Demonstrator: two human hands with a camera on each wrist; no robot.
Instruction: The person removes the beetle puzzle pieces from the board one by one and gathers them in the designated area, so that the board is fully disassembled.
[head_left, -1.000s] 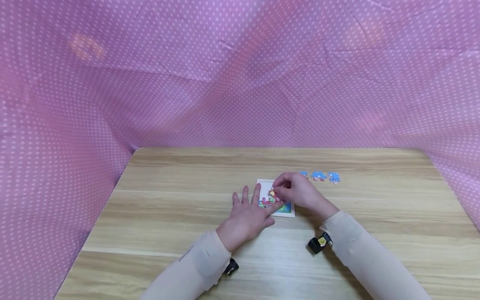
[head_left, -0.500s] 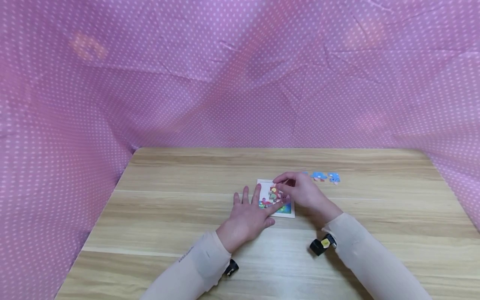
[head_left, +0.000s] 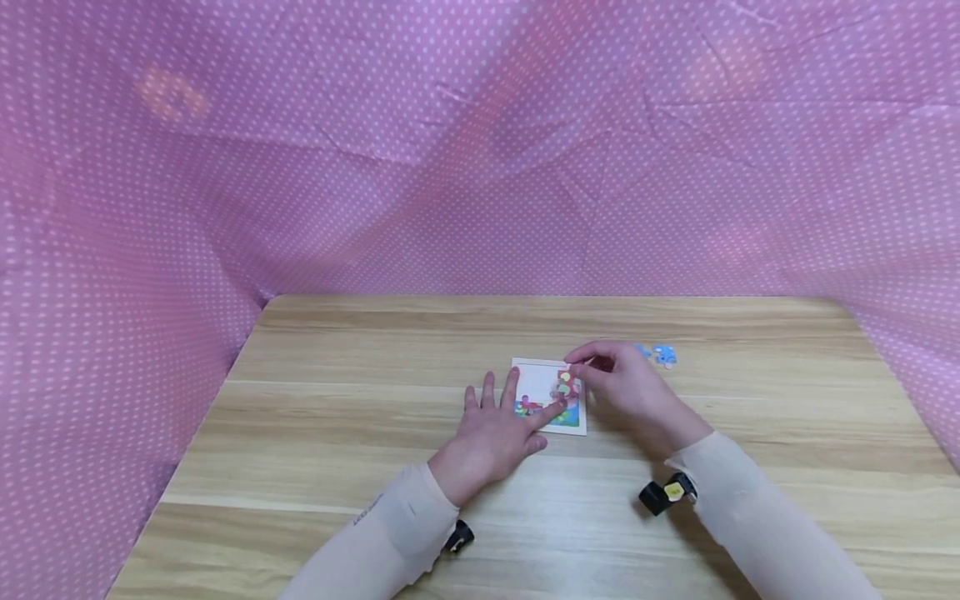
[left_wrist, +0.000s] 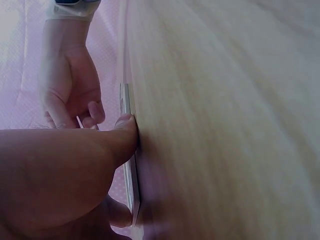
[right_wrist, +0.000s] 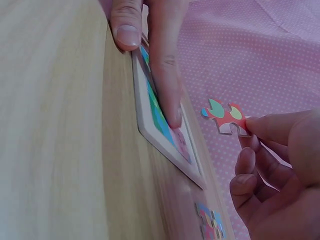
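Observation:
A small jigsaw board (head_left: pixel 537 377) with a white border lies on the table, its lower part filled with coloured pieces. My left hand (head_left: pixel 487 442) is spread over its left and lower side, the index finger resting on the picture. In the left wrist view, the left thumb (left_wrist: pixel 126 132) touches the board's edge. My right hand (head_left: pixel 633 387) pinches a red jigsaw piece (right_wrist: pixel 227 117) with green and yellow patches. That piece is held above the board's right side, apart from it in the right wrist view.
Loose blue jigsaw pieces (head_left: pixel 664 354) lie on the wooden table (head_left: pixel 360 350) beyond the right hand, which partly hides them. A pink dotted cloth (head_left: pixel 480 167) hangs behind and beside the table. Black wrist cameras (head_left: pixel 656 498) sit under both forearms.
My right hand has moved to the right with the red jigsaw piece, from over the board's middle to its right side. The left hand stays in place on the board.

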